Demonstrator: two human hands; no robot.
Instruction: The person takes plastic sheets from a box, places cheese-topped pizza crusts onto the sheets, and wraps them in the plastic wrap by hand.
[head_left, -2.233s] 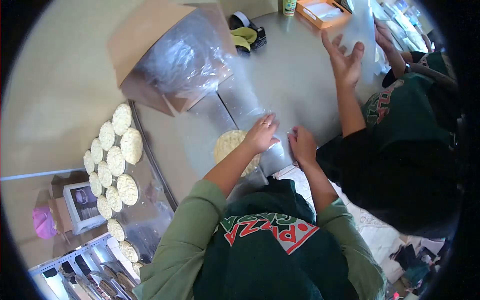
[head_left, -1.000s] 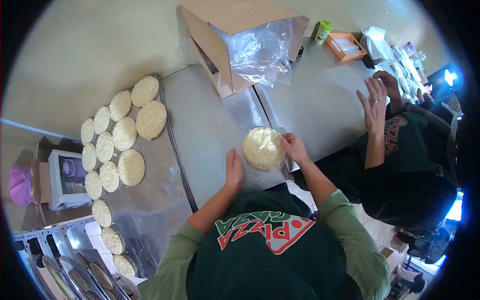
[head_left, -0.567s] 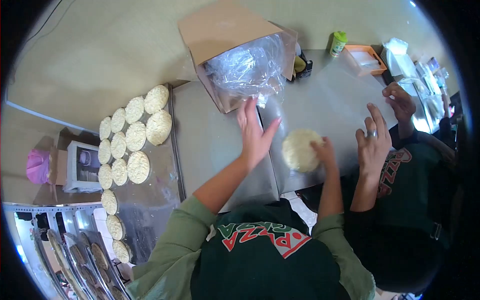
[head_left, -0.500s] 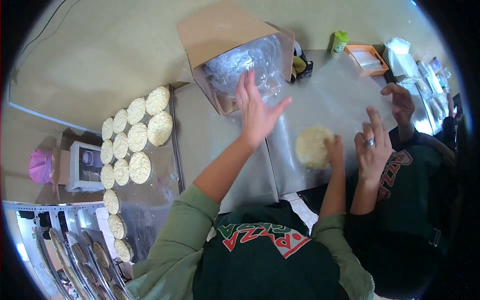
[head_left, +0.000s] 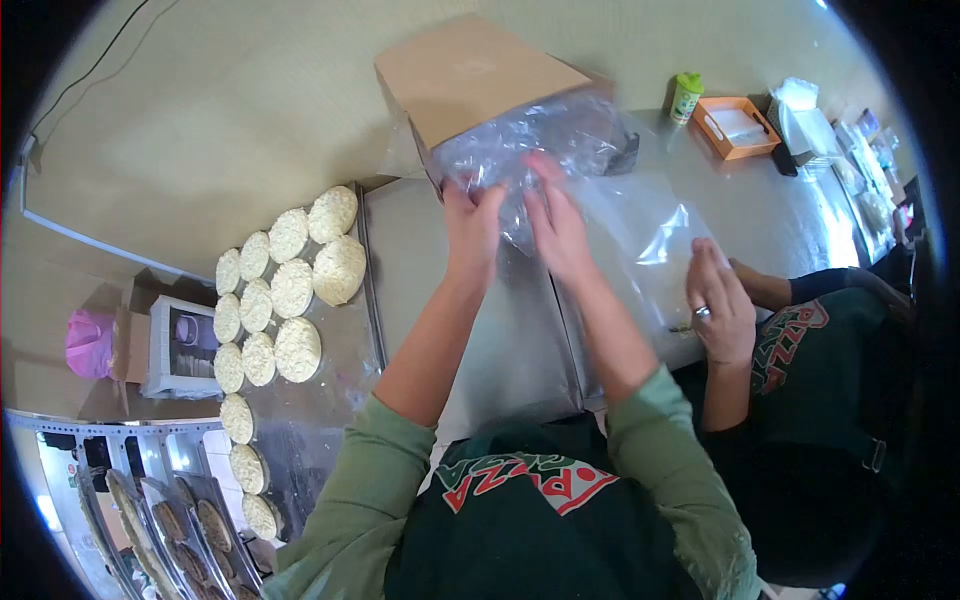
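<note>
Both my hands are at the mouth of a tilted cardboard box point(head_left: 480, 75) stuffed with crumpled clear plastic bags point(head_left: 590, 130). My left hand point(head_left: 470, 235) is closed on plastic at the box's lower left edge. My right hand point(head_left: 562, 230) reaches into the plastic beside it; its fingers touch the film but are smeared by motion, so their grip is unclear. Clear plastic film point(head_left: 640, 235) spreads over the metal table from the box toward a co-worker's ringed hand point(head_left: 722, 310). No round base shows in front of me.
On the left, a tray point(head_left: 340, 370) bears several round pale bases point(head_left: 292, 288). At the back right stand a green-lidded cup point(head_left: 687, 98) and an orange tray point(head_left: 737, 128). A co-worker in a dark apron point(head_left: 830, 380) is close on my right. Racks point(head_left: 150, 500) stand at lower left.
My right hand has left the round base and moved up to the plastic. My left hand has drawn back and closed on plastic. Clear film now stretches across the table; the base is out of sight.
</note>
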